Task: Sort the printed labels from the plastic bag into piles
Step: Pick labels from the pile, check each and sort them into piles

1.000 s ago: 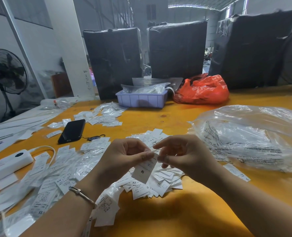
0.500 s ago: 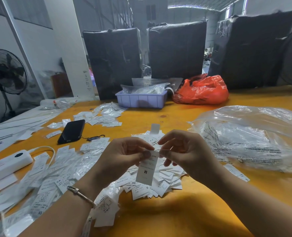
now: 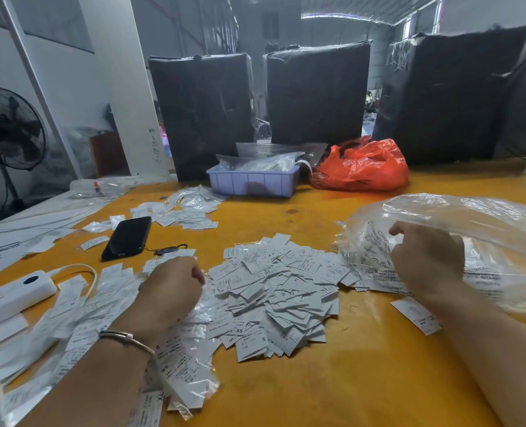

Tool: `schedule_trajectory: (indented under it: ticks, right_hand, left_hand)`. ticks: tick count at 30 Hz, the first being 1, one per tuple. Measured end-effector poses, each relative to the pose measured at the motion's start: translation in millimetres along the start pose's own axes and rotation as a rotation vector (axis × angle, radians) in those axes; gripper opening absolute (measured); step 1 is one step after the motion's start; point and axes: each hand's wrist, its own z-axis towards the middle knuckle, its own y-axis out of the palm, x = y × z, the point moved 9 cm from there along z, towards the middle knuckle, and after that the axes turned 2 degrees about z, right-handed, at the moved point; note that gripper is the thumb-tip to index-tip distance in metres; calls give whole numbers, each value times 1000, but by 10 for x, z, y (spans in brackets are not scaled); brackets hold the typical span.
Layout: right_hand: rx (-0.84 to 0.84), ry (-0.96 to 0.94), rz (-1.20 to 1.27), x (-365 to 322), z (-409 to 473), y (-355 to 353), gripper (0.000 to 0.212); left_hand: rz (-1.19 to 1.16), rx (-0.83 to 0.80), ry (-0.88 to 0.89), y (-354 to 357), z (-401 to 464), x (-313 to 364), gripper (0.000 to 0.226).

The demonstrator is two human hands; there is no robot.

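A heap of white printed labels [image 3: 274, 291] lies in the middle of the yellow table [image 3: 332, 389]. More labels, some in clear sleeves [image 3: 80, 309], spread to the left. My left hand [image 3: 172, 288] rests knuckles-up on that left spread with its fingers curled under; no label shows in it. My right hand [image 3: 424, 257] reaches into the mouth of the clear plastic bag [image 3: 477, 223] at the right. Its fingers are curled and its fingertips are hidden by the film. A single label [image 3: 415, 315] lies beside my right forearm.
A black phone [image 3: 127, 237] and a white power strip [image 3: 12, 295] lie at the left. A further label pile [image 3: 187, 211], a lilac tray [image 3: 252, 180] and a red bag [image 3: 360, 164] sit behind. Black wrapped bales [image 3: 317, 94] line the far edge.
Both hands held an M label over the heap. They have parted: the left went down onto the left spread, the right swung over into the bag's mouth. The M label is out of sight.
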Motion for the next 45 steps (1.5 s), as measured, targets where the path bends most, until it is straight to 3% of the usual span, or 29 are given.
schedule_trajectory:
  ticks: [3,7,9,13,19,27,33,38,42,45]
  right_hand:
    - [-85,48,-152,140,58,87,43]
    - [-209,77,-278,246,69,236,20]
    - [-191,72,-300,246,81,228,10]
    - [-97,67,-261,239,126,152,16]
    - [8,42,-81,240,128,73,26]
    - [-45,39,-169,245,133,151,35]
    - [107,18,1,185,94,24,29]
    - [128,37,135,82,31,-28,30]
    - [-17,80,531,-51,-88,40,16]
    - [-251,43,870,-411,-292,127,18]
  left_hand:
    - [165,20,-49,-7,22,-56,32]
    - [217,25,-51,18,41,-68,31]
    - [182,30,-31,20,30,-26,29]
    - [104,51,18,11,-24,111,16]
    - [-231,-18,145,93,-122,300,6]
    - [-281,-51,272,116,-179,403,6]
    - [-226,-100,319,172,-216,470,13]
    - [-238,-74,322,146,-213,465,12]
    - [-262,-57,363,127,-231,507,12]
    - [-317,-53,431,111,-259,575,18]
